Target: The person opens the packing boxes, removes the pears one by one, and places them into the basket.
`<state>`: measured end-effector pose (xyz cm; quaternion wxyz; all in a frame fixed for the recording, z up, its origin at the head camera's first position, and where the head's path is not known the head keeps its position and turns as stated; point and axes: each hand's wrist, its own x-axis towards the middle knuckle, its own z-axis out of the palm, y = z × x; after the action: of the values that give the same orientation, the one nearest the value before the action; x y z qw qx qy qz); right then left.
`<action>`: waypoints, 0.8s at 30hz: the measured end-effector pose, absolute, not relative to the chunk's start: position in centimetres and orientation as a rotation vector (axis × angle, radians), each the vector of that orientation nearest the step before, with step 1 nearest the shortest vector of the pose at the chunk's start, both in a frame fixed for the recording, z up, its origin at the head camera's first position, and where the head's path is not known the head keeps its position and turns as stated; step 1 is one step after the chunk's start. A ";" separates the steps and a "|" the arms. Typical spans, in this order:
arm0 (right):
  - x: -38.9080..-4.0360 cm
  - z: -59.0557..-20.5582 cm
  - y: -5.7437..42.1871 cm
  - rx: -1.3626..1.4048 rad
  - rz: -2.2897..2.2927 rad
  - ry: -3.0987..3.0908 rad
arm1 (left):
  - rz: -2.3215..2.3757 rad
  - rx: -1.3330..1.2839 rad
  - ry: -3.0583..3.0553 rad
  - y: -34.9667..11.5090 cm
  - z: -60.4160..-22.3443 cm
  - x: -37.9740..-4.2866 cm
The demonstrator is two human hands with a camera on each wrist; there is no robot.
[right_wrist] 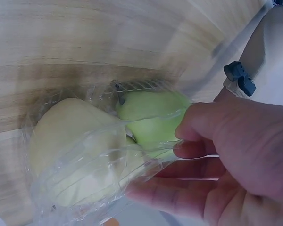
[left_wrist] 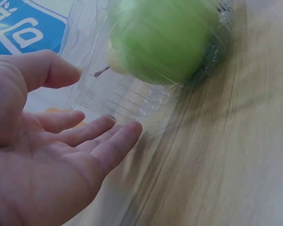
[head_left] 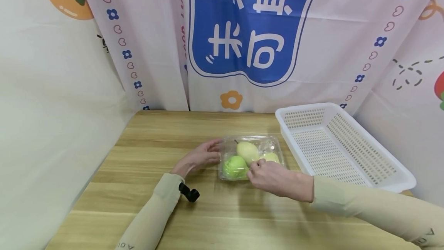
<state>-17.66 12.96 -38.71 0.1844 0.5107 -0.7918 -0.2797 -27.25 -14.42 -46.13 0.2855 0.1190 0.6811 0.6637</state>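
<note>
A clear plastic fruit box (head_left: 254,139) lies on the wooden table, with a pale yellow pear (head_left: 247,151), a round green fruit (head_left: 234,166) and another pale yellow fruit (head_left: 270,157) inside. My right hand (head_left: 269,177) is at its near right side, thumb and forefinger pinching the edge of the thin clear lid (right_wrist: 96,150). Beside the box's left wall is my left hand (head_left: 202,154), palm turned toward it. In the left wrist view its fingers (left_wrist: 117,146) are loosely extended, the tips at the plastic wall. My right hand partly covers the second yellow fruit in the head view.
A white perforated plastic basket (head_left: 301,150) stands right of the box, near the table's right edge; my right forearm passes over its near side. Printed cloth (head_left: 156,68) hangs behind the table. Bare wood (head_left: 145,161) lies left of my left hand.
</note>
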 end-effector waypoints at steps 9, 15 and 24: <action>-18.2 -38.6 13.4 1.498 -0.720 -2.171 | 1.714 0.332 1.857 -14.4 -46.0 -26.8; -18.7 -38.9 13.6 1.501 -0.678 -2.155 | 1.765 0.270 1.865 -13.6 -45.6 -26.5; -19.0 -38.8 13.6 1.503 -0.643 -2.141 | 1.822 0.189 1.909 -13.0 -45.8 -26.2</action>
<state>-18.97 13.65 -38.82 0.2220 0.5438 -0.7751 -0.2328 -26.16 -12.98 -45.76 0.2455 0.0691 0.6995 0.6676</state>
